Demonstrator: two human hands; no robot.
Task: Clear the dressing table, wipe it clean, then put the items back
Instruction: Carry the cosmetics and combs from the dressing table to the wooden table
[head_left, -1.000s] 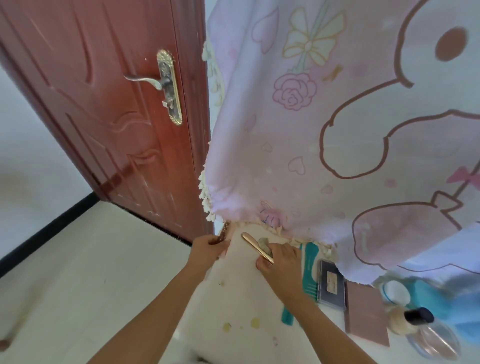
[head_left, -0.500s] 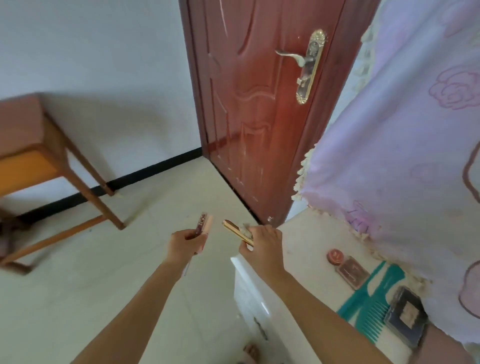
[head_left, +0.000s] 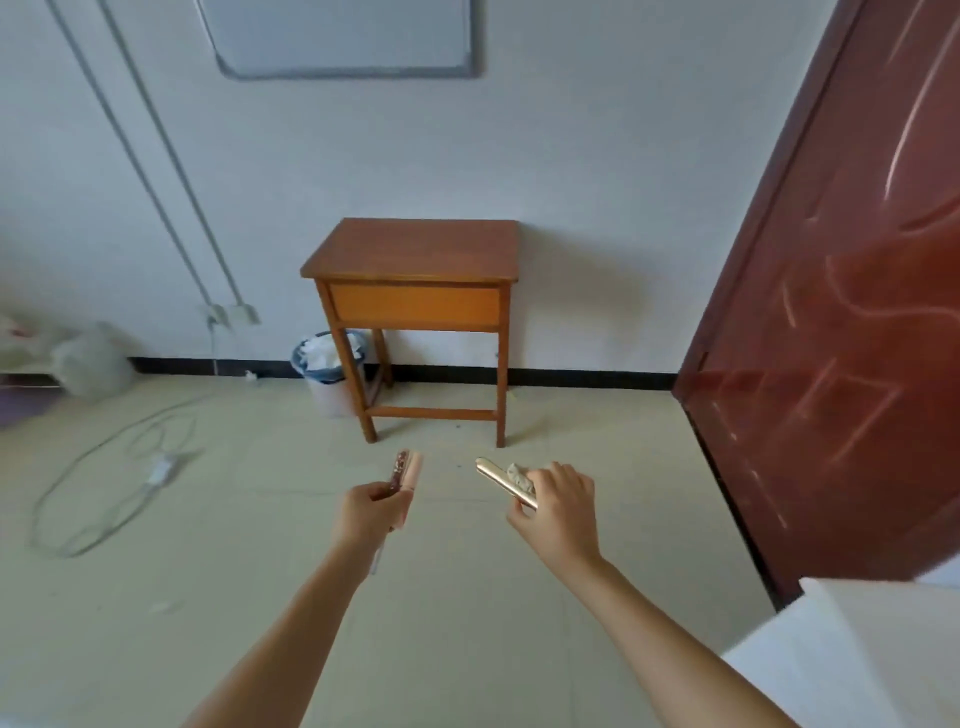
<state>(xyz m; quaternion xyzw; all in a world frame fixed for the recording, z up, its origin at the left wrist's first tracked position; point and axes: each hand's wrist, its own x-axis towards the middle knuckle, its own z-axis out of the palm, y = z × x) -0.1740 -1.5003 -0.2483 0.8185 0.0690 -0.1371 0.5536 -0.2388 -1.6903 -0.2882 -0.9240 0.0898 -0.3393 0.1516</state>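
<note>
Make-up sticks (head_left: 405, 473), pink and brown, are gripped in the left hand (head_left: 371, 509), and a gold stick (head_left: 493, 474) in the right hand (head_left: 558, 501). The wooden desk (head_left: 415, 244) is seen at 12 o'clock, roughly equally near each; the white desk (head_left: 857, 665) at 4 o'clock.

Both bare forearms reach forward, side by side. The left hand (head_left: 371, 512) grips slim pink sticks (head_left: 407, 470); the right hand (head_left: 560, 506) pinches a gold tube (head_left: 498, 480).
</note>
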